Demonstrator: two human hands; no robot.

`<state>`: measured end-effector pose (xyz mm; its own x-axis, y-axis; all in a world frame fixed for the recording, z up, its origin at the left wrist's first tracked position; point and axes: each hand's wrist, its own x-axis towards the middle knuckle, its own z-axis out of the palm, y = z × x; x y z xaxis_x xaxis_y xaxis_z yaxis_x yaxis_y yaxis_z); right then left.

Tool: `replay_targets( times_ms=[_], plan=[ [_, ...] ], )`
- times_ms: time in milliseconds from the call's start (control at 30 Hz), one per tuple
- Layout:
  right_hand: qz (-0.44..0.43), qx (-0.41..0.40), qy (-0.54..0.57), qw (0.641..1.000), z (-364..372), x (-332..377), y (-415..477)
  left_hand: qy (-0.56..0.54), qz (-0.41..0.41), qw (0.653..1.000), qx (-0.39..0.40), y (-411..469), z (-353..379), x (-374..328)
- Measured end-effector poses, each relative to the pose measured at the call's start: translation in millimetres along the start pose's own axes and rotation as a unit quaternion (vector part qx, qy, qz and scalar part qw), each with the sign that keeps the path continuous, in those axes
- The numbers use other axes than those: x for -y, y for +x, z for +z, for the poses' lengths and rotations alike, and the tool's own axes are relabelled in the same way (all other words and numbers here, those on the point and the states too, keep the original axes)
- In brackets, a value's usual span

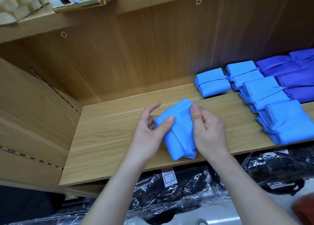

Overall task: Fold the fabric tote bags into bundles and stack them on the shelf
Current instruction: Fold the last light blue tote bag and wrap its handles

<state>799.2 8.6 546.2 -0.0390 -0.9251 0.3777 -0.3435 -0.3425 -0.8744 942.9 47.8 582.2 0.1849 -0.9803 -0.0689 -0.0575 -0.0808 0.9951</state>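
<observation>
Hands work mid-shelf: left hand (149,131) and right hand (208,128) both pinch a light-blue folded fabric tote bundle (176,131) on the pale wooden shelf (105,139). Right of it, finished blue bundles (265,95) sit stacked; this one isn't placed yet.

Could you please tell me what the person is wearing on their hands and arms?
The left hand and right hand are bare: no gloves, rings or watch show. Both forearms are uncovered down to the frame's edge, with no sleeve in view.
</observation>
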Motion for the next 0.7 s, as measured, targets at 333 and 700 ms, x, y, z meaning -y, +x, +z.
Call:
replay_targets(
  times_ms=[333,700],
  plan=[
    [-0.009,0.261,-0.16,0.952,-45.7,-11.7,28.0,0.191,0.044,0.954,0.227,9.0,24.9,15.5],
    [0.053,0.096,-0.196,0.974,-104.9,-37.8,42.1,0.015,-0.038,0.989,0.141,40.6,64.3,22.8]
  ],
)
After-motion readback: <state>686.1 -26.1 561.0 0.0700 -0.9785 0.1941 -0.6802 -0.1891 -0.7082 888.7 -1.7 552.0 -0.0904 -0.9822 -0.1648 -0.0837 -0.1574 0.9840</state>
